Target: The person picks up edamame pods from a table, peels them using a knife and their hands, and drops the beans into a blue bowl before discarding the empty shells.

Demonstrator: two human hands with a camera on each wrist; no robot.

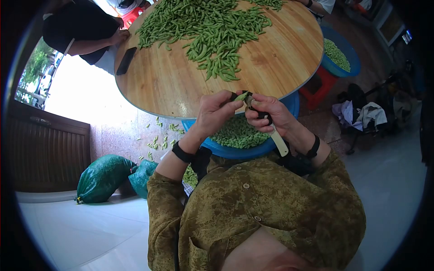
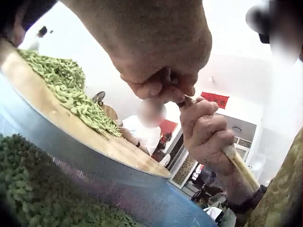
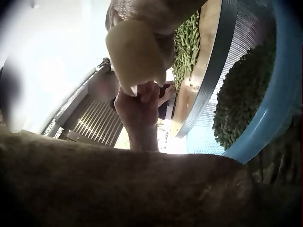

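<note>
My left hand (image 1: 217, 108) pinches a green bean pod (image 1: 242, 96) between thumb and fingers, just past the near edge of the round wooden table (image 1: 289, 49). Close against it, my right hand (image 1: 273, 113) grips a tool with a long cream handle (image 1: 280, 144); its working end is hidden among the fingers, so I cannot tell its kind. The same handle (image 3: 135, 54) looms large in the right wrist view. Both hands are held above a blue basin (image 1: 266, 149) full of shelled green beans (image 1: 239, 134). A large heap of pods (image 1: 217, 34) covers the far part of the table.
A dark flat object (image 1: 126, 61) lies at the table's left edge. Another blue basin of beans (image 1: 337, 56) stands on a red stool (image 1: 319, 88) at right. Loose pods (image 1: 156, 143) are scattered on the floor, near green sacks (image 1: 106, 178). Other people sit around the table.
</note>
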